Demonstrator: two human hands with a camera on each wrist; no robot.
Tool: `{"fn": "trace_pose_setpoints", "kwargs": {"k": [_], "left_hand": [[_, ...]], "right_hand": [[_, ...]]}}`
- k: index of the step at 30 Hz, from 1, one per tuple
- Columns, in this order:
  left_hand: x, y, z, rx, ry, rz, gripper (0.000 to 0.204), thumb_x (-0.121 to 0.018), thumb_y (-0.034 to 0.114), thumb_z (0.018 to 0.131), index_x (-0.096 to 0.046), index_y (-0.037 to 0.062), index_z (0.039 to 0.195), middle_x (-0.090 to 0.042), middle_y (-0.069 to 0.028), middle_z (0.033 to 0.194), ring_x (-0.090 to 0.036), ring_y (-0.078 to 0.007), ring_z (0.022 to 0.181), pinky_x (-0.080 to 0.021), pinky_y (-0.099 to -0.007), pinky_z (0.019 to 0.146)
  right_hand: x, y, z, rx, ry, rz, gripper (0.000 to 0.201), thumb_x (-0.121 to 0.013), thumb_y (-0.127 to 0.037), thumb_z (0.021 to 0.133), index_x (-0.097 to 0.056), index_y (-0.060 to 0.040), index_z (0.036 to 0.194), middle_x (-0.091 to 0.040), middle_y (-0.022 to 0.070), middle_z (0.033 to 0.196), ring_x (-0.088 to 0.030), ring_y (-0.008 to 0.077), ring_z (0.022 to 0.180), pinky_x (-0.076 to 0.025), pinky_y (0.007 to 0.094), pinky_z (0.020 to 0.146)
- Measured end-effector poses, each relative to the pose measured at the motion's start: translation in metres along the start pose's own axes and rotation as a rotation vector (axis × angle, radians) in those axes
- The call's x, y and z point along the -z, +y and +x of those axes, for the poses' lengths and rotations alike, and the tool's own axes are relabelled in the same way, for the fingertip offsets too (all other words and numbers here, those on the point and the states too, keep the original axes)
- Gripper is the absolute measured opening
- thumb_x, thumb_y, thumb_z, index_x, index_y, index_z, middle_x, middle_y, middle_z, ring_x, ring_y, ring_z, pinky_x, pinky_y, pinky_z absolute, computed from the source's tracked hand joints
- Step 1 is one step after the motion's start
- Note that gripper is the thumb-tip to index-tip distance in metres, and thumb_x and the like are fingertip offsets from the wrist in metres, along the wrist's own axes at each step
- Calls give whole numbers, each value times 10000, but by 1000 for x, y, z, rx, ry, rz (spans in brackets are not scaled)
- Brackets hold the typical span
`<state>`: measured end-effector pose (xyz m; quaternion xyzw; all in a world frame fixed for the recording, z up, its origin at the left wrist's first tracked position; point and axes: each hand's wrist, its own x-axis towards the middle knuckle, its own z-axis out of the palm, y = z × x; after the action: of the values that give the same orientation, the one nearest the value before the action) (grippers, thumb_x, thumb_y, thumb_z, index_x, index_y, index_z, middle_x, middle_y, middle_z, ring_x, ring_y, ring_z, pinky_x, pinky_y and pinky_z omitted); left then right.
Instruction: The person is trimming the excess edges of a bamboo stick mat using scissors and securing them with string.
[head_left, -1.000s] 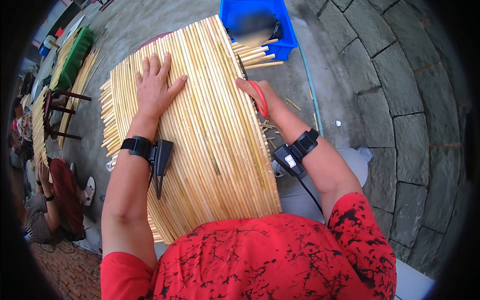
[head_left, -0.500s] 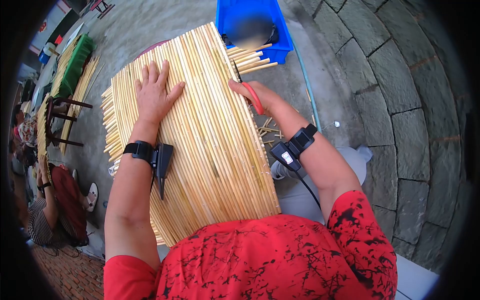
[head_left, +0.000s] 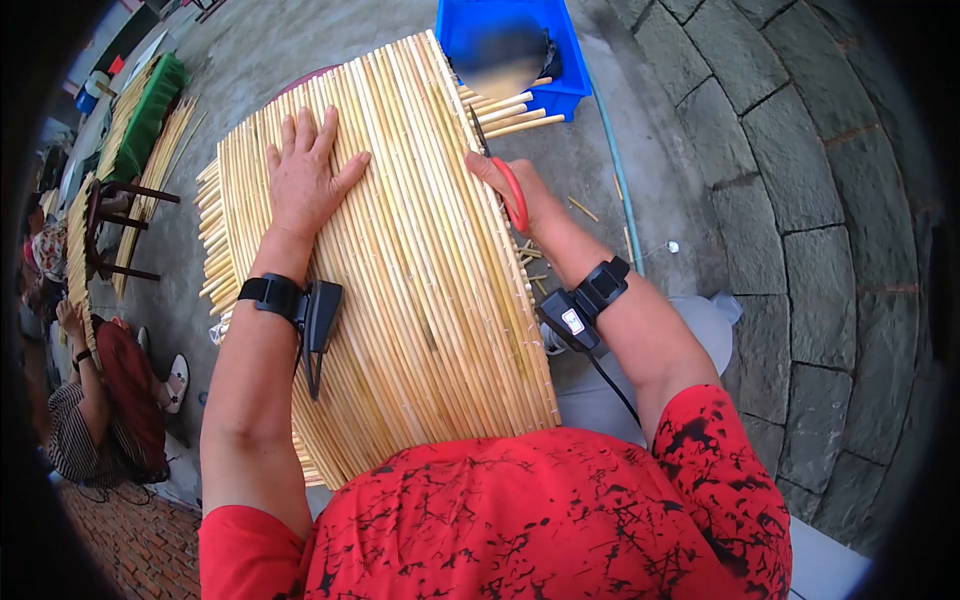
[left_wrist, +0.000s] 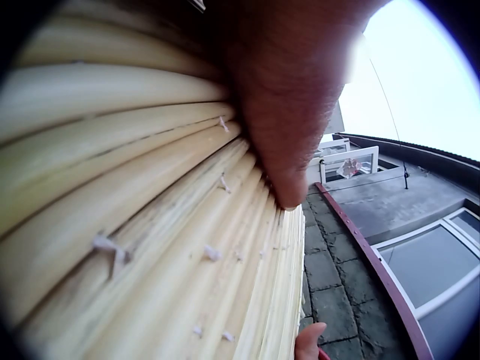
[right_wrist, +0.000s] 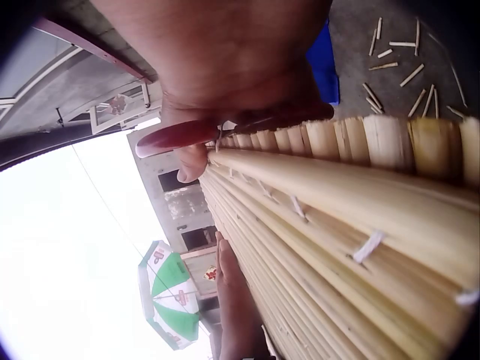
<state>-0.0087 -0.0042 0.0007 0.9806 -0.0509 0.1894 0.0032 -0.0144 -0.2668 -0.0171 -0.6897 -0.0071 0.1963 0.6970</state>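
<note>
The stalk mat [head_left: 400,270] lies before the person, its far right corner near the blue crate [head_left: 571,60]. The left hand [head_left: 305,185] rests on it, fingers spread, toward the far left corner; the right hand [head_left: 540,202] grips a red-handled tool [head_left: 517,193] at the right edge.

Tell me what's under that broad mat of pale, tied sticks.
Pale, round, cane-like sticks jut from beneath the mat on its left, more at its far right, and a dark-red curved edge shows past its far side. Whatever lies under its middle is covered.
</note>
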Motion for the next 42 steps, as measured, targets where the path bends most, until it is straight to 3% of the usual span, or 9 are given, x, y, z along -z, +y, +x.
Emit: {"fn": "trace_pose_setpoints", "kwargs": {"k": [6, 10, 13, 18, 25, 31, 33, 37, 42], "left_hand": [[0, -1, 0, -6, 9, 5, 720, -494, 585, 777, -362, 165, 1348, -311, -186, 1386, -237, -358, 1303, -195, -545, 1019], [1, -1, -1, 2, -1, 0, 722, -493, 585, 778, -357, 167, 1351, -304, -181, 1392, -226, -354, 1309, -187, -543, 1023], [1, -1, -1, 3, -3, -5, 723, -493, 586, 778, -355, 168, 1352, -299, -179, 1395, -224, -351, 1311, -186, -542, 1023], [2, -2, -1, 8, -1, -27, 722, -493, 588, 777, -353, 175, 1353, -297, -175, 1397, -223, -346, 1312, -191, -539, 1022], [6, 2, -2, 16, -17, 6, 675, -496, 543, 804, -353, 179, 1354, -298, -172, 1399, -229, -328, 1314, -189, -521, 1024], [5, 2, -2, 24, -8, 3, 673, -494, 547, 802, -359, 181, 1351, -295, -171, 1401, -226, -328, 1316, -193, -520, 1024], [6, 3, -2, 23, -10, 6, 672, -494, 547, 802, -361, 182, 1350, -295, -172, 1401, -227, -328, 1316, -195, -520, 1024], [6, 2, -1, 25, -29, 22, 682, -503, 550, 797, -354, 187, 1354, -296, -167, 1402, -229, -325, 1316, -199, -522, 1023], [2, 1, 0, 18, -18, 19, 687, -502, 562, 794, -353, 196, 1355, -296, -159, 1404, -226, -320, 1318, -202, -523, 1024]], "right_hand": [[4, -11, -4, -81, -18, -144, 626, -591, -548, 774, -646, 72, 836, -648, 109, 713, -618, 153, 610, -468, 241, 559], [8, -4, 10, -80, -111, -21, 640, -572, -561, 779, -640, 69, 873, -651, 129, 780, -618, 158, 654, -468, 250, 585], [13, -14, 10, -82, -141, -182, 643, -554, -574, 783, -641, 57, 870, -637, 122, 787, -590, 146, 656, -446, 260, 564], [21, -9, 4, -252, -248, -145, 640, -518, -621, 781, -637, 6, 824, -568, 49, 678, -498, 112, 576, -355, 242, 491], [15, -14, 14, -149, -228, -124, 656, -504, -637, 780, -635, 1, 858, -578, 51, 702, -503, 112, 579, -359, 241, 498], [16, -15, 22, -183, -275, -173, 695, -504, -623, 787, -625, 43, 945, -611, 93, 818, -548, 144, 721, -417, 286, 627], [14, -14, 21, -110, -239, -199, 714, -502, -614, 791, -610, 63, 989, -621, 142, 931, -569, 169, 865, -436, 322, 740], [14, -10, 24, -97, -235, -161, 697, -525, -582, 795, -606, 82, 988, -627, 174, 955, -593, 186, 888, -453, 316, 758], [11, -13, 12, -125, -55, -208, 582, -630, -488, 764, -643, 91, 824, -646, 123, 719, -618, 173, 609, -477, 271, 546]]}}
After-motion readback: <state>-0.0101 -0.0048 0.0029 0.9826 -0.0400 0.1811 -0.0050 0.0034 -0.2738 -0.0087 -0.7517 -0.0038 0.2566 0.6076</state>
